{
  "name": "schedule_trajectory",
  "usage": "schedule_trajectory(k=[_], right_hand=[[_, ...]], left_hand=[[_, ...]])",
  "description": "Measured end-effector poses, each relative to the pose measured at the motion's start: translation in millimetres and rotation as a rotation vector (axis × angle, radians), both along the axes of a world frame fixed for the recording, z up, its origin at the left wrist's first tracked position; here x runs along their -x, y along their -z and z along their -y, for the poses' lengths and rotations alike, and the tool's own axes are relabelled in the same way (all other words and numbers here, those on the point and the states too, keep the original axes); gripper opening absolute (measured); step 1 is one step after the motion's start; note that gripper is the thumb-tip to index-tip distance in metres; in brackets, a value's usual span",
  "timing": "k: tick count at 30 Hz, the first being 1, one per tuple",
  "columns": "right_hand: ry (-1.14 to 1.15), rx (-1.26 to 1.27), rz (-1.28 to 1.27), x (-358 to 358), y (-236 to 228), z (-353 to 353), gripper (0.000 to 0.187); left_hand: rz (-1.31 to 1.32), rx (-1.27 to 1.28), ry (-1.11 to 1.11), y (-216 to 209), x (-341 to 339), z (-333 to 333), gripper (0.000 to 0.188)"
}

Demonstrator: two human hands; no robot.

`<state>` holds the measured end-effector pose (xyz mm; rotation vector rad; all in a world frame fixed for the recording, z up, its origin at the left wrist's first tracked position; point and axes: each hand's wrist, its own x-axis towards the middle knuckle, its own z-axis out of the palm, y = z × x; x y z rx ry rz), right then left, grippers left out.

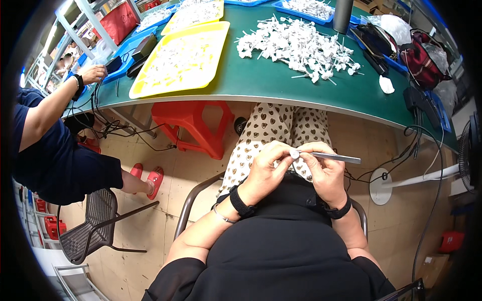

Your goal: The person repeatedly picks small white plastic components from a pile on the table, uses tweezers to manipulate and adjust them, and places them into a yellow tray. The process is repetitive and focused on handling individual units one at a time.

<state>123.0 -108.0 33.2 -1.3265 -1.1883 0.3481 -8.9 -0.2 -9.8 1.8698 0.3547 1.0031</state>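
Observation:
My left hand [270, 168] is closed, pinching a small round white plastic piece [294, 154] between thumb and fingertips above my lap. Close beside it, my right hand [323, 173] is closed around a slim silver metal tool, which looks like tweezers [341, 158]. Its blunt end sticks out to the right, while the other end is hidden by my fingers near the white piece. On the green table ahead lies a loose heap of small white plastic parts with thin stems [301, 47].
A yellow tray [221, 47] of small white parts stands left of the heap, near the table edge [271, 98]. Below is a red stool [193, 123]. A co-worker [55, 130] reaches to the table at left. Cables and a fan [467, 155] are at right.

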Motion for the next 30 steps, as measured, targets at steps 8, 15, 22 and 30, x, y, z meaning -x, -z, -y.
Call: schedule_trajectory(k=[8,15,22,30], right_hand=[[0.001,0.045,-0.203,-1.6,2.0,0.1,0.008],[0.004,0.049,-0.21,0.7,-0.3,1.1,0.007],[-0.013,-0.052,0.072,-2.2,-3.8,-2.1,0.005],[0.004,-0.02,0.086,-2.1,-3.4,-0.5,0.005]], left_hand=[[0.021,0.052,0.008,-5.9,-0.2,1.3,0.011],[0.025,0.063,0.017,-3.8,0.0,1.2,0.011],[-0.001,0.026,0.025,-3.0,0.9,-0.4,0.01],[-0.006,0.004,0.015,-2.7,0.1,0.2,0.01]])
